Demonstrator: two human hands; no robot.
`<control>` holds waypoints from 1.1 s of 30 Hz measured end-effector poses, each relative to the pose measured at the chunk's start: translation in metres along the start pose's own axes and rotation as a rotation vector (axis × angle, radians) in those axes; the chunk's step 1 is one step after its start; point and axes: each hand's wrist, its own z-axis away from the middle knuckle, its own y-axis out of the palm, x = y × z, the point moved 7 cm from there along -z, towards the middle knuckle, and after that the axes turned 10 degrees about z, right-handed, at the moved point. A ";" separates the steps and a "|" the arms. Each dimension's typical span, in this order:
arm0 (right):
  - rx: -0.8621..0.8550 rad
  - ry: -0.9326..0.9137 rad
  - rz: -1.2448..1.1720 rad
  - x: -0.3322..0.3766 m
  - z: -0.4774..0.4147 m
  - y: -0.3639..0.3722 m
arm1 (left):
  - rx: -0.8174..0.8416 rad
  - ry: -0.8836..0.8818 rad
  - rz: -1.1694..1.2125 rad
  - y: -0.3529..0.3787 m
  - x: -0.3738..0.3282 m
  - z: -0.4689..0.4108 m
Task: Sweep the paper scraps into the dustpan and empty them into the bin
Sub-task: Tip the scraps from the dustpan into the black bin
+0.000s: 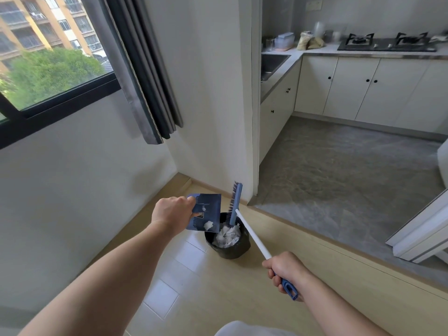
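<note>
My left hand (173, 212) grips a blue dustpan (208, 209), tilted steeply over a black-lined bin (229, 248). A crumpled white paper scrap (208, 225) clings near the pan's lower lip, and a smaller bit sits higher up. White paper scraps (228, 235) fill the bin. My right hand (286, 271) holds the blue end of a white broom handle (252, 236). The blue broom head (235, 206) stands upright over the bin's far rim, beside the dustpan.
The bin stands on a light wooden floor (194, 287) close to a white wall corner (218, 117). A step (291, 226) rises to the grey kitchen floor on the right, with cabinets, sink and hob behind. A white door edge (417, 238) juts in at right.
</note>
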 end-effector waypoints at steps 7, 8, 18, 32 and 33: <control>-0.005 -0.003 0.009 0.000 0.000 -0.002 | 0.013 0.068 -0.039 0.000 -0.008 0.002; -0.005 -0.002 0.010 0.000 0.000 -0.002 | 0.019 0.081 -0.048 0.000 -0.010 0.003; -0.021 -0.013 0.013 0.000 -0.002 -0.004 | 0.032 0.114 -0.056 0.005 -0.011 -0.001; -0.026 0.003 0.008 0.000 -0.003 -0.006 | 0.024 0.161 -0.098 -0.007 -0.023 -0.009; -0.028 0.002 0.005 0.000 -0.003 -0.006 | 0.024 0.162 -0.098 -0.007 -0.023 -0.010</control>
